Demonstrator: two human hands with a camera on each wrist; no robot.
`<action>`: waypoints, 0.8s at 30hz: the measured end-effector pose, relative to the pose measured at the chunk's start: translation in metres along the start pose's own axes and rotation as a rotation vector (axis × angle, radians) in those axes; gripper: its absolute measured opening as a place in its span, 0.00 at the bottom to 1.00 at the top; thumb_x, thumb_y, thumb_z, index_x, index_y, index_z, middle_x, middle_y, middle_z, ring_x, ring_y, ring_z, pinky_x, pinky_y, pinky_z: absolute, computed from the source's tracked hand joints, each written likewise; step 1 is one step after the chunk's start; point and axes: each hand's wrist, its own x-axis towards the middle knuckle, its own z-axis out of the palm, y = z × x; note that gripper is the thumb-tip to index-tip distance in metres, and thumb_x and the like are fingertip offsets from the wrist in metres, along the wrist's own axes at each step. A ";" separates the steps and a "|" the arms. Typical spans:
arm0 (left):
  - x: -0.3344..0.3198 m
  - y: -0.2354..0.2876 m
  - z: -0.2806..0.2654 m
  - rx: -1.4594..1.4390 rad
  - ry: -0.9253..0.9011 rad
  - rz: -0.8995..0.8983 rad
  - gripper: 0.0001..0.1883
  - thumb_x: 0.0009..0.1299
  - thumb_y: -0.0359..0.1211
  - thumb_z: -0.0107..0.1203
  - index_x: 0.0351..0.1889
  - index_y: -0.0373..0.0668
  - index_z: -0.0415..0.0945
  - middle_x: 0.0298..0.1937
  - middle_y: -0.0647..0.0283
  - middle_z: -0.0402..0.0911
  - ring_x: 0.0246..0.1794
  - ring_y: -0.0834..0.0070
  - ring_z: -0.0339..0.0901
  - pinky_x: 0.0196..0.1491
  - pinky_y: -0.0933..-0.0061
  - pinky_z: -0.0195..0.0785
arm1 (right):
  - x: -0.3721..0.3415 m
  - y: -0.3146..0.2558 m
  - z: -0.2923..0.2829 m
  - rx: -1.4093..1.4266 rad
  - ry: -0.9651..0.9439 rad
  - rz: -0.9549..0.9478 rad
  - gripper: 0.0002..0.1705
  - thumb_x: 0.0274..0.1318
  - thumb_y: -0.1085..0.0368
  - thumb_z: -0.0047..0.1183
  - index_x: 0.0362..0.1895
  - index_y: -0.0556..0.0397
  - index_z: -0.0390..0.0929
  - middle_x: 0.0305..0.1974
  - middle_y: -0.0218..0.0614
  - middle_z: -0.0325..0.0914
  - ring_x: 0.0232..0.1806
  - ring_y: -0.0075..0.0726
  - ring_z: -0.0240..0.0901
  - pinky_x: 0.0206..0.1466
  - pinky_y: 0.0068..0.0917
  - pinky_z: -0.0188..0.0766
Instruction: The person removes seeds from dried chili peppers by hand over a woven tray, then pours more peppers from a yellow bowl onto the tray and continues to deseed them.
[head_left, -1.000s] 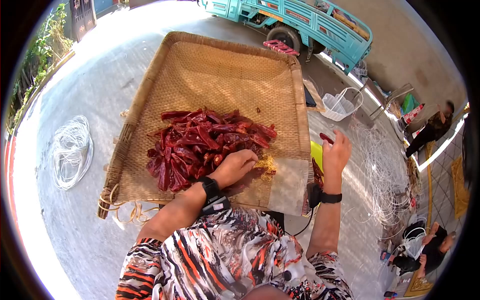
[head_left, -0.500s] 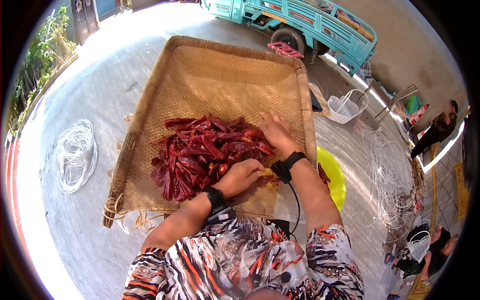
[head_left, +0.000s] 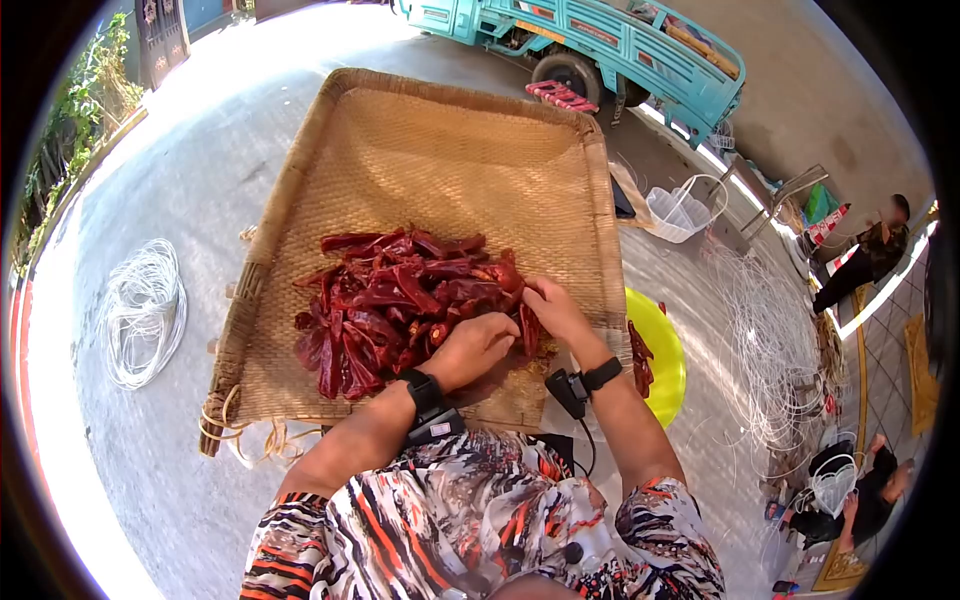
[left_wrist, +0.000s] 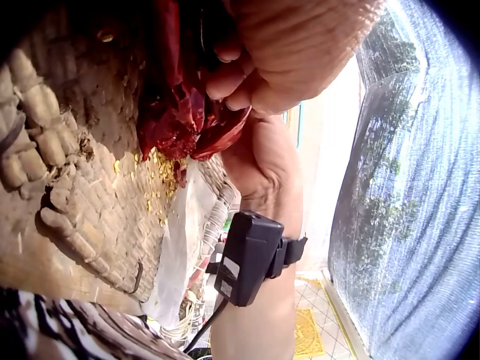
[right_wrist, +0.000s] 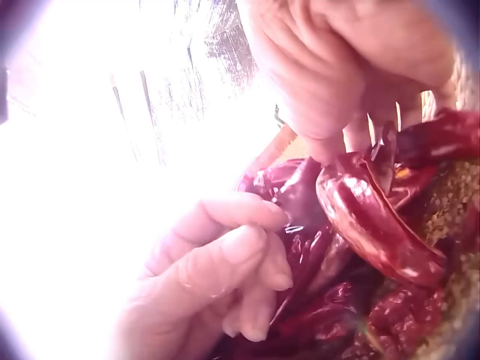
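A heap of shiny dried red chili peppers (head_left: pixel 390 300) lies on a woven tray (head_left: pixel 460 150). My right hand (head_left: pixel 555 310) pinches one dried chili pepper (right_wrist: pixel 375 217) at its upper end, over the heap's right edge. Close beside it, my left hand (head_left: pixel 475 350) sits low at the heap's front right, its fingers (right_wrist: pixel 244 244) loosely bent among the peppers with nothing seen between thumb and index finger. Yellow seeds (left_wrist: pixel 169 172) are scattered on the weave below both hands.
A yellow-green basin (head_left: pixel 655 350) with chili peppers stands right of the tray. White cord coils (head_left: pixel 145 310) lie on the ground at left, tangled strands (head_left: pixel 765 340) at right. Beyond are a white basket (head_left: pixel 680 215), a turquoise cart (head_left: pixel 620 50) and two people.
My right hand came from beside the basin at right onto the heap's far right side, then drew back nearer the left hand with a pepper. The left hand stayed about in place.
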 end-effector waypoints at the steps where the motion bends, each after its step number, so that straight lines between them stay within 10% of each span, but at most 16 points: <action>1: 0.000 0.000 0.000 0.001 0.015 -0.008 0.08 0.72 0.27 0.56 0.47 0.37 0.76 0.39 0.56 0.78 0.38 0.64 0.77 0.43 0.68 0.71 | -0.006 -0.001 -0.001 0.054 -0.004 0.013 0.16 0.67 0.60 0.53 0.53 0.54 0.78 0.45 0.40 0.83 0.45 0.37 0.80 0.49 0.33 0.74; 18: 0.001 0.013 -0.005 -0.108 -0.049 -0.272 0.25 0.69 0.37 0.65 0.62 0.39 0.71 0.33 0.60 0.79 0.33 0.74 0.77 0.38 0.72 0.72 | -0.064 -0.059 0.008 0.365 0.273 -0.128 0.16 0.60 0.71 0.58 0.53 0.54 0.77 0.42 0.32 0.81 0.43 0.23 0.76 0.48 0.23 0.74; 24: 0.000 0.003 -0.001 -0.033 0.095 -0.007 0.21 0.69 0.38 0.64 0.55 0.36 0.76 0.41 0.56 0.83 0.41 0.69 0.80 0.47 0.68 0.74 | -0.063 -0.081 0.033 0.533 0.119 -0.146 0.07 0.62 0.71 0.60 0.43 0.52 0.76 0.38 0.23 0.76 0.38 0.15 0.71 0.43 0.17 0.69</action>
